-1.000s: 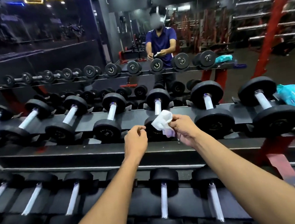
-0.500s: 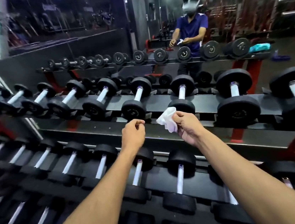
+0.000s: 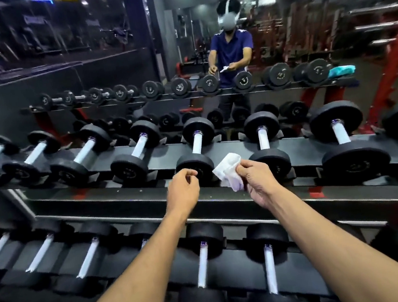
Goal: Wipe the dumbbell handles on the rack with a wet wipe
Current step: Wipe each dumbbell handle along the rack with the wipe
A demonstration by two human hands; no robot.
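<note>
- Gym floor, mirrored wall behind a tiered dumbbell rack (image 3: 223,195); the mirror shows the person at the rack.
- Change: across the last second the view swings left, then partly back; both hands stay raised over the top tier, and the wipe remains off every handle.
- Right hand (image 3: 259,183) pinches the crumpled white wet wipe (image 3: 229,172) between thumb and fingers.
- Left hand (image 3: 184,194) is loosely clenched, holding nothing.
- Judgement: wiping is paused between handles.
- Nearest dumbbell handle (image 3: 197,142): pale, shiny metal between black heads, just beyond the wipe.
</note>
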